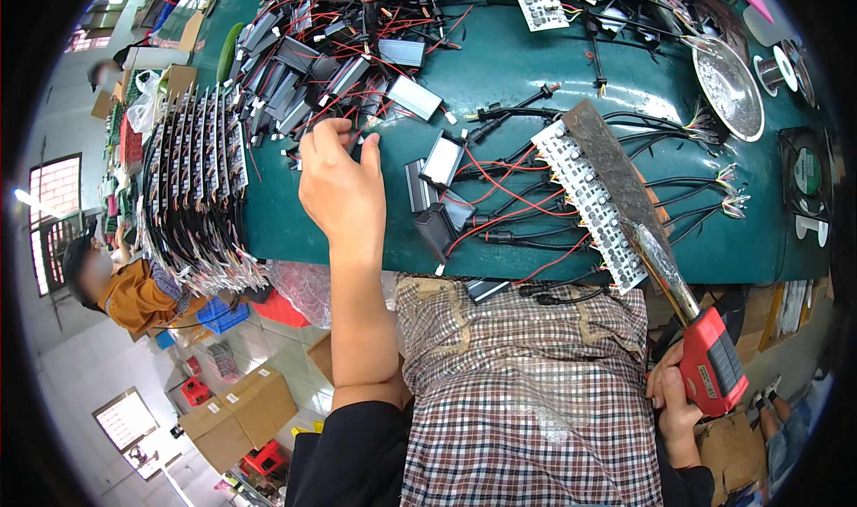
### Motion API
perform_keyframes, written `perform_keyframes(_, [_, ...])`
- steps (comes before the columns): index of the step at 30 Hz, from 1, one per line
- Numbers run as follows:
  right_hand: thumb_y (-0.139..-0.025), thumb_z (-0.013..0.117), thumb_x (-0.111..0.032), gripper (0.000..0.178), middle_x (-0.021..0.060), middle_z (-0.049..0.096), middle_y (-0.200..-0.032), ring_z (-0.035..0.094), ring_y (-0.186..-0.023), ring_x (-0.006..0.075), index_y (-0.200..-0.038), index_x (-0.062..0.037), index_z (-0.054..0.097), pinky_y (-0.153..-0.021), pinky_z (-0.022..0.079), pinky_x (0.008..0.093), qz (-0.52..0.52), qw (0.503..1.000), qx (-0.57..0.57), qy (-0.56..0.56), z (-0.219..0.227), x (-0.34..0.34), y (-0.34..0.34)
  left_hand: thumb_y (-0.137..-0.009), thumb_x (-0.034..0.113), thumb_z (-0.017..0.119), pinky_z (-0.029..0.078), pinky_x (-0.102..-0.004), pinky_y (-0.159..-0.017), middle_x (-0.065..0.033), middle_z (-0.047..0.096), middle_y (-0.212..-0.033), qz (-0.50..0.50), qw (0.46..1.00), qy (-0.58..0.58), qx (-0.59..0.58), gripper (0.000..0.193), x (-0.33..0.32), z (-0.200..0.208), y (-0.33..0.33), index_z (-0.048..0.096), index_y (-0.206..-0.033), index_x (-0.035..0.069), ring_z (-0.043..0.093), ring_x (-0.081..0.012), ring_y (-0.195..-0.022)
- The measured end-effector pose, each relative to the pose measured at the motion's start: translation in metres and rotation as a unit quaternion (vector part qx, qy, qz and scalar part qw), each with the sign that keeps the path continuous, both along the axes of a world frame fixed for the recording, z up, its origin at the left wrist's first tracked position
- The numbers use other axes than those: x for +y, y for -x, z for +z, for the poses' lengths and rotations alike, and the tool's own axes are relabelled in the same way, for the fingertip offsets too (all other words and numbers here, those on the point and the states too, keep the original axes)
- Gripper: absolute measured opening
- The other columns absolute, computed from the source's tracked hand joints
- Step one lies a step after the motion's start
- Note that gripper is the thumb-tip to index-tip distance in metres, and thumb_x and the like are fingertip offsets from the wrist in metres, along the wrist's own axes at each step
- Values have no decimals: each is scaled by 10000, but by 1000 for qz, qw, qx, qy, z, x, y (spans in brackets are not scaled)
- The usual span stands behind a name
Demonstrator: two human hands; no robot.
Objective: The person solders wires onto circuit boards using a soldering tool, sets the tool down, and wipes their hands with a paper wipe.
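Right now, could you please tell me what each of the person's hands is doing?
Left hand: fingers pinched on a small black boxy module with red wires at the pile's edge.
Right hand: closed around the red handle of a long soldering iron.

Red-handled soldering tool point(696, 328), blade across white strip point(589, 203)

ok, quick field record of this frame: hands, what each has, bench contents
left hand: reaching into pile of black modules with red wires, fingers pinching one
right hand: gripping red handle of soldering tool
tool tip: over white component strip
bench: green top; metal dish; stacked boards at left edge
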State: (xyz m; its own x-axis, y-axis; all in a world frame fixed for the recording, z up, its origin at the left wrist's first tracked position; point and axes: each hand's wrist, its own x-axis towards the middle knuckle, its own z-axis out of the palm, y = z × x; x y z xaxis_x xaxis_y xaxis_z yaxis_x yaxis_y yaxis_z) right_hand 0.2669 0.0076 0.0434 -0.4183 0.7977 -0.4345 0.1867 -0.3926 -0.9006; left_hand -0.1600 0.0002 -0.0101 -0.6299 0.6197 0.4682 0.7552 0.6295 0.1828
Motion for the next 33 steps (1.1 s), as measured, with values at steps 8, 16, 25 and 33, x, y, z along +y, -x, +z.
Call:
perform_keyframes(8, [-997,575,-98,180,45,508,-795,419,-489,91,-1130,-3,500,-556,439,271,-5,1000,-20,-13,-4,-2,-3,-740,140,838,517,-389,-721,-53,666,-862,37,985,98,-135,306,-28,24,-2,640,-965,77,659,-262,-793])
perform_keyframes(16, [-1002,575,-108,188,43,503,-771,401,-479,86,-1138,-11,489,-556,435,270,12,1000,-11,-13,-5,-2,-3,-772,237,846,524,-413,-783,-99,617,-1044,12,995,79,-64,358,-16,15,-6,676,-1044,77,651,-294,-918])
perform_keyframes(25, [-1004,567,-121,164,31,487,-761,389,-481,78,-1109,-20,492,-556,431,269,14,1000,-27,4,-3,-2,-3,-882,155,762,540,-344,-677,-83,712,-849,23,970,32,-239,179,-20,13,-4,716,-963,2,698,-254,-666])
perform_keyframes(33, [-966,595,-160,184,17,448,-699,397,-497,82,-1038,-27,492,-541,419,264,35,996,-73,-46,-6,-4,-4,-914,16,721,499,-226,-727,-64,703,-874,-134,953,-113,-246,93,-23,45,-41,735,-978,-50,647,-106,-805])
